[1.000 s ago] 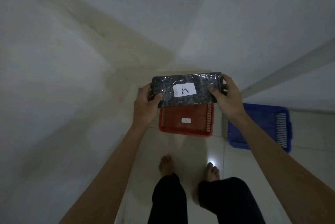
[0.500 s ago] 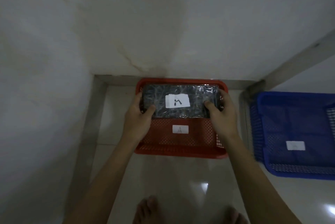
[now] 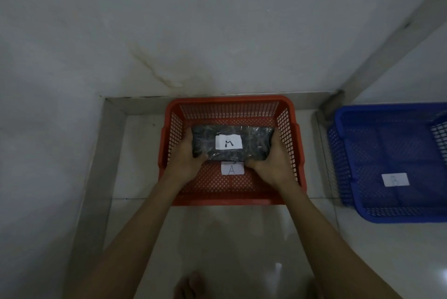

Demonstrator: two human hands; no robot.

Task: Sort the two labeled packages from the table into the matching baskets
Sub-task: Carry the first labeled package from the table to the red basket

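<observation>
Black package [image 3: 232, 143] with "A" label, held low inside red basket [image 3: 287, 105], mid-floor, above its "A" tag [image 3: 231, 169]. Left hand [image 3: 187, 153] and right hand [image 3: 272, 160] clamped on short ends, fingers curled under, thumbs on top. Looks light, soft, glossy wrap — likely slippery. Best gripped at ends. Blue basket [image 3: 343, 153] well apart right.

Red basket [image 3: 287, 105]: perforated plastic mesh, matt, smooth solid rim
Blue basket [image 3: 343, 168]: same perforated plastic, slightly glossier rim
Package [image 3: 256, 139]: dark contents under clear crinkled plastic wrap, glossy, catching highlights
Package label [image 3: 228, 141]: white paper, matt, handwritten mark
Basket label "A" [image 3: 232, 169]: white paper, matt
Blue basket label [image 3: 395, 179]: white paper, matt, mark faint
Floor [image 3: 242, 245]: polished tile, glossy, reflective
Wall [image 3: 217, 20]: pale, smooth, matt, faintly stained
Skirting strip [image 3: 96, 165]: grey, smooth, dull sheen; material unclear
</observation>
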